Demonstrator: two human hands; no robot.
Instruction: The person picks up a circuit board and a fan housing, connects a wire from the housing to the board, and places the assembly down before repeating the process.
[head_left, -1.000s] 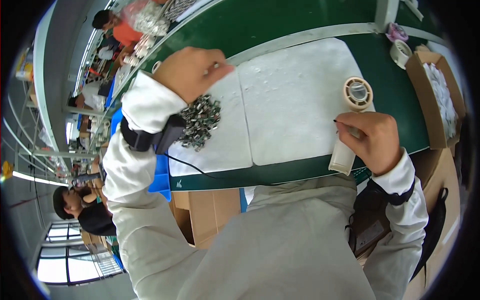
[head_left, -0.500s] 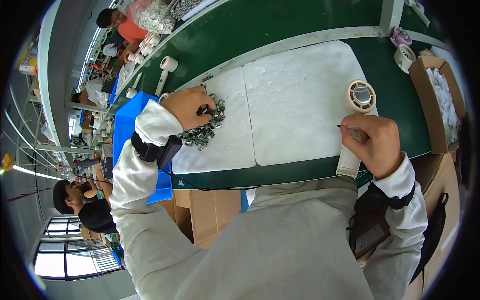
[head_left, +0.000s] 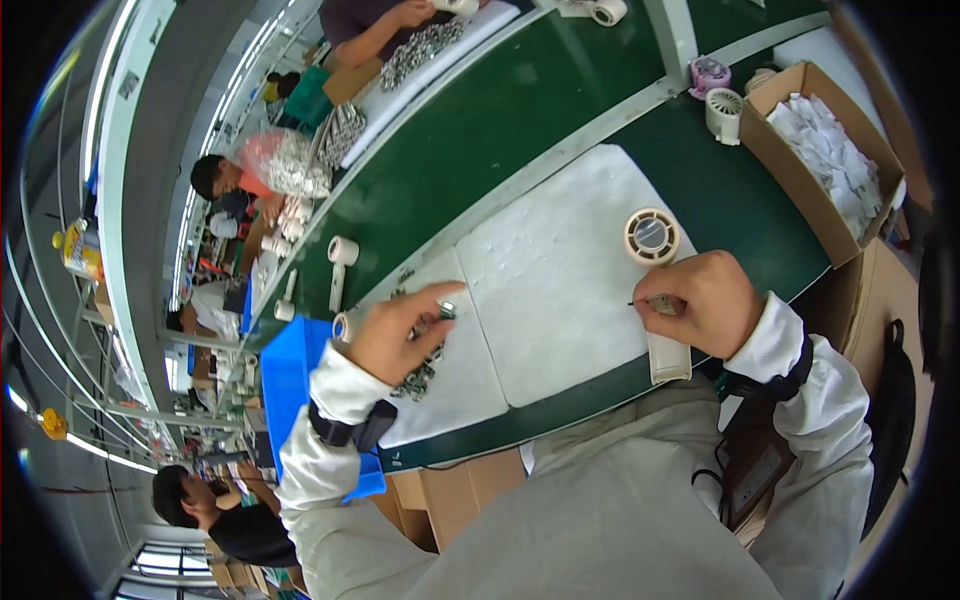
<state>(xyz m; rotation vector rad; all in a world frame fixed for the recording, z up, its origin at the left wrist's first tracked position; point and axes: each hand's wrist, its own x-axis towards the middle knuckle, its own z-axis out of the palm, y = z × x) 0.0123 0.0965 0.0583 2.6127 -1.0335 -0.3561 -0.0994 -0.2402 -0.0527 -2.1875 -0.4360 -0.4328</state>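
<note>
Green worktop (head_left: 725, 200), the largest surface, carries two white sheets (head_left: 560, 270) side by side along its near edge. An open cardboard box (head_left: 800, 190) of white pieces stands at its right end; a blue bin (head_left: 283, 375) is at its left end. At the right side of the right-hand sheet lies a cream fan-like housing (head_left: 652, 238), its round head toward the far edge, its handle reaching about to the near edge. Right hand (head_left: 715, 300): across the handle, just below the head. The housing is probably best steadied against the worktop by the heel of this hand, leaving the fingers free for fine work. Left hand (head_left: 392, 338): above the left-hand sheet, partly hiding a heap of circuit boards (head_left: 415, 383). Between its thumb and forefinger, near the tips, a single small board (head_left: 447, 311) is pinched, well apart from the housing and from the right fingers. A light hold by the board's edges, one board at a time, seems soundest. Smallest is a slender dark-tipped piece (head_left: 632, 303), its tip projecting leftward just beyond the right thumb and forefinger, which appear pressed together on it; its kind cannot be told. An even, gentle pinch should avoid bending it.
</note>
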